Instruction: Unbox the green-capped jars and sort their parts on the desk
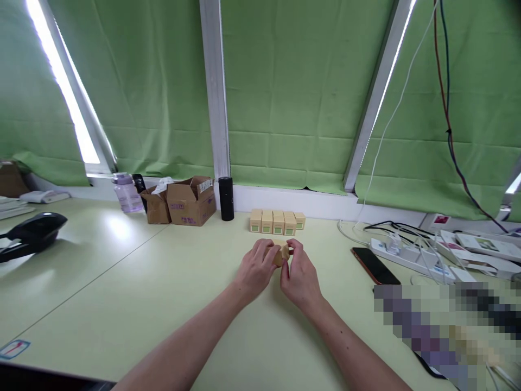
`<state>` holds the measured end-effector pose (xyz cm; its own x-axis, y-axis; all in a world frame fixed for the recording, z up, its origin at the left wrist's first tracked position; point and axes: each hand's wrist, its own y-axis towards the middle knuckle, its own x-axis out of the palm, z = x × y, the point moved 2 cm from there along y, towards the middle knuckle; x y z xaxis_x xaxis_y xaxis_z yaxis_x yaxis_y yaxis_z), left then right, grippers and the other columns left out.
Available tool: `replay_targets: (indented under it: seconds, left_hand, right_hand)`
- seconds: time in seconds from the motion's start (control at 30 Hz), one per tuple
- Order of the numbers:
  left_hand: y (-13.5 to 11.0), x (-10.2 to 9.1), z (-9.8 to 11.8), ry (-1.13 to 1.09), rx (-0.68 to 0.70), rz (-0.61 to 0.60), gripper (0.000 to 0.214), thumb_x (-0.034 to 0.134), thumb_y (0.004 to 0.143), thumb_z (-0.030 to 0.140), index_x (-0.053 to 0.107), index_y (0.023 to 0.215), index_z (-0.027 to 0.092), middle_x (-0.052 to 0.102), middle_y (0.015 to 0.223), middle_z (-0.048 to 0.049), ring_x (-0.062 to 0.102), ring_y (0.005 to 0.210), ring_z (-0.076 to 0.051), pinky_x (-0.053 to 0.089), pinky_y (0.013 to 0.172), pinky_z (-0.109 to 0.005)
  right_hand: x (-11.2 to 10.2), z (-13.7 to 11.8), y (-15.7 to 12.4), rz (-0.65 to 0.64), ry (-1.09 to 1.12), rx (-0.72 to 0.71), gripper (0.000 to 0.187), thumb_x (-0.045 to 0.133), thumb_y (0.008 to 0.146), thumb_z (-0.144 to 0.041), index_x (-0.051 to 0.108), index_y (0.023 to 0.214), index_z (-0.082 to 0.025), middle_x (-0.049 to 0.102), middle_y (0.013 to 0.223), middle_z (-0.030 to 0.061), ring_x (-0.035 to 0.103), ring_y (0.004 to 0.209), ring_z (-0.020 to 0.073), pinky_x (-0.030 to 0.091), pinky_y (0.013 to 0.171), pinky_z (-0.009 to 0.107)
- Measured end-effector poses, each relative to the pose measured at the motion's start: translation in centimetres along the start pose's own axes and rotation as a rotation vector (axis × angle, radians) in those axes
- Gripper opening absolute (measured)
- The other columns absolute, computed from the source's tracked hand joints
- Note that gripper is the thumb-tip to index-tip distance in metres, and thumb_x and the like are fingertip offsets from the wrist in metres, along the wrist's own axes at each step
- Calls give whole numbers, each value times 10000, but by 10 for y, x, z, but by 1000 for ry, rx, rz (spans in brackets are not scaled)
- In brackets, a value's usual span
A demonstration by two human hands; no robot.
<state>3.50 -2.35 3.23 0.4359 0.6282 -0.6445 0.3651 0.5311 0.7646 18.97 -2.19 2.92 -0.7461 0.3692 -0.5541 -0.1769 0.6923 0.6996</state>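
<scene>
tan cardboard box point(285, 251): left hand point(254, 270) and right hand point(300, 275) are pinching it; uneven finger pressure is possibly risking a crushed corner.

I can read no words or numbers: the purple print point(177, 206) and white label point(205, 185) on the cardboard box point(197, 210), the small boxes' point(267, 215) green labels point(278, 230) and the table's point(101, 315) sticker point(15, 349) are too small.

Bare left forearm point(195, 339); bare right forearm point(356, 353), few small spots point(341, 332); bare fingers point(297, 247).
</scene>
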Motion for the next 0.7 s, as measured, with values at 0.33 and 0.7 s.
replay_targets:
  seconds: [0.33,0.7]
  left_hand:
    - [-1,4,-1,-30,-25,-39,425,612,912,106,475,1298,217,599,1260,-130,590,1198,-306,629,807,-418]
    - [-1,2,-3,-127,-41,-20,475,614,890,89,478,1323,227,607,1294,-125,584,1229,-307,623,904,-471]
  right_hand:
    - [1,0,0,14,-19,19,418,470,940,-225,394,1349,-184,674,1111,137,700,971,284,592,722,410]
    - [3,2,1,27,14,58,397,486,942,-266,409,1324,-189,675,1100,134,691,947,272,588,743,414]
